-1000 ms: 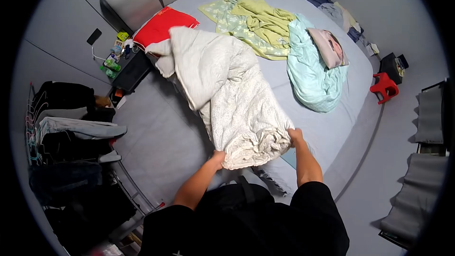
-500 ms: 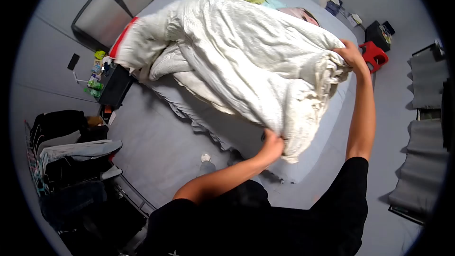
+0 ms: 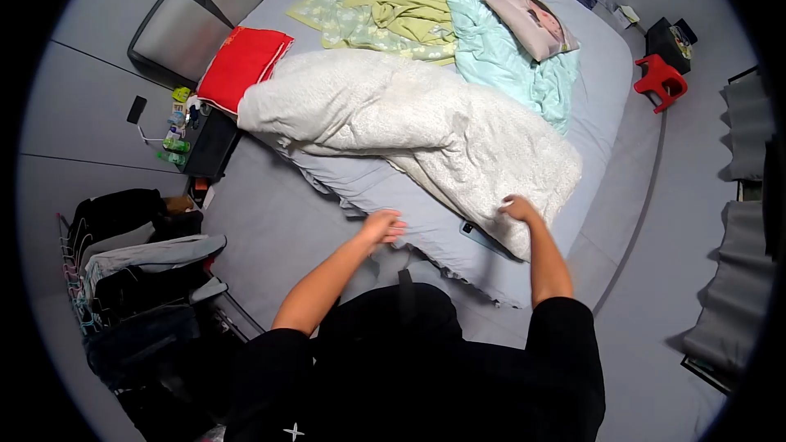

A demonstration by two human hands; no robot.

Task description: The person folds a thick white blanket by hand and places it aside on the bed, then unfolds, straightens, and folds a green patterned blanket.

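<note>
A white quilt (image 3: 393,106) lies in a long folded heap across the near side of the bed (image 3: 602,90). My left hand (image 3: 382,227) is in the air beside the bed's near edge, its fingers loosely apart and holding nothing. Over the quilt's near right part is my right hand (image 3: 519,209), fingers bent but apart; whether it touches the cloth I cannot tell. A phone (image 3: 467,227) lies at the quilt's edge, partly covered.
On the bed are a red folded cloth (image 3: 241,65), a green blanket (image 3: 401,0), a turquoise cover (image 3: 483,41) and a printed pillow (image 3: 528,29). A cluttered nightstand (image 3: 209,147) and a clothes rack (image 3: 147,254) stand left; a red stool (image 3: 660,83) stands right.
The quilt, held up and spread by both hands before, has come down nearer, uncovering the red cloth, blankets and pillow. Both hands have let go; the left moved left, the right came down closer.
</note>
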